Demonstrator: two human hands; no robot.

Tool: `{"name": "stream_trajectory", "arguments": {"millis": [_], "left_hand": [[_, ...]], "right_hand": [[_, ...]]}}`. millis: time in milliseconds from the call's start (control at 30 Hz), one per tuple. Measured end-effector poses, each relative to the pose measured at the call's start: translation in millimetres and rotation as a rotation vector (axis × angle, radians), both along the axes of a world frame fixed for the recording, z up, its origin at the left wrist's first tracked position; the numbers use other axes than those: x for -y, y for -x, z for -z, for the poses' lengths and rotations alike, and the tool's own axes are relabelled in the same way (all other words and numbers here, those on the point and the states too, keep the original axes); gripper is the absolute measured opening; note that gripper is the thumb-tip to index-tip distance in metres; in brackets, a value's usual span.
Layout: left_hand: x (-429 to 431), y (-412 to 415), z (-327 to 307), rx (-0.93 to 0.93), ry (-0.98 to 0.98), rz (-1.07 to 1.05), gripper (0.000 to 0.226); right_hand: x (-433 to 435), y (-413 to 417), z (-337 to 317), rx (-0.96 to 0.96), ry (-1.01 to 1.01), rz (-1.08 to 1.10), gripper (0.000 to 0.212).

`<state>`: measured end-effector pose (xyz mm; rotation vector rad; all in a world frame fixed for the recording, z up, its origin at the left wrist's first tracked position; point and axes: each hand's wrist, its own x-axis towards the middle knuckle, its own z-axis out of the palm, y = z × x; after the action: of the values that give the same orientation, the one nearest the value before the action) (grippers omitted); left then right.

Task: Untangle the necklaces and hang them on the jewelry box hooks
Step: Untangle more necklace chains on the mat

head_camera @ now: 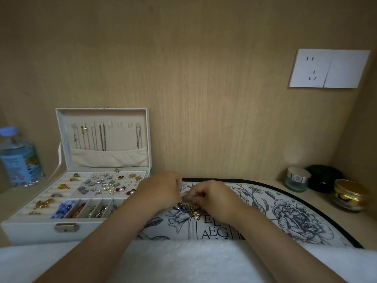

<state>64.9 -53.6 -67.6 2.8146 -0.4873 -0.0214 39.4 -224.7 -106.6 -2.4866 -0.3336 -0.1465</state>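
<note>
Right hand pinches the necklace tangle, left hand's grip unclear; tease loops apart gently, without yanking.

fingertips of both hands hidden over the tangled necklaces, water bottle cut by left edge, mat lettering partly covered

Two hands: left hand, right hand. One open white jewelry box. Five thin chain necklaces in lid. One tangled chain clump. Three lidded jars. One plastic water bottle.
</note>
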Motion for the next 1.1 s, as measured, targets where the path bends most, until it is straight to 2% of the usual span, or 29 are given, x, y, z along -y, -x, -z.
{"name": "stream_trajectory", "arguments": {"millis": [100,233,300,367,500,633,700,733,833,900,967,1100], "left_hand": [[-1,-6,3,-0.011,-0.159,-0.038,0.010],[-2,-15,15,-0.010,-0.234,-0.038,0.028],[-1,-19,17,-0.016,-0.229,-0.040,0.023],[-1,-21,17,-0.020,-0.223,-0.033,0.008],[-4,-18,17,-0.042,-0.201,0.008,0.017],[-6,-11,8,-0.065,-0.192,0.074,0.021],[-7,-6,1,-0.126,-0.091,0.157,0.035],[-6,-4,-2,-0.178,0.030,0.200,0.040],[2,5,-11,-0.263,0.454,0.260,0.021],[6,6,-12,-0.245,0.606,0.232,0.019],[7,5,-10,-0.234,0.712,0.216,0.014],[2,0,-8,-0.081,0.679,0.123,0.011]], "right_hand": [[-13,-1,-4,0.052,0.253,0.023,0.021],[-24,-3,0,0.033,0.244,0.043,0.028],[-28,-4,2,0.026,0.252,0.038,0.027],[-29,-5,2,0.000,0.233,0.042,0.021],[-23,-4,2,-0.103,0.047,0.009,0.015],[-11,2,-12,-0.129,-0.332,0.039,0.014],[-5,3,-21,-0.101,-0.474,0.095,0.014],[-2,3,-24,-0.095,-0.527,0.108,0.013],[2,6,-32,-0.074,-0.638,0.097,0.011],[2,10,-37,-0.049,-0.704,0.082,0.011],[2,11,-39,-0.027,-0.740,0.080,0.009],[5,7,-34,-0.075,-0.665,0.123,0.013]]}}
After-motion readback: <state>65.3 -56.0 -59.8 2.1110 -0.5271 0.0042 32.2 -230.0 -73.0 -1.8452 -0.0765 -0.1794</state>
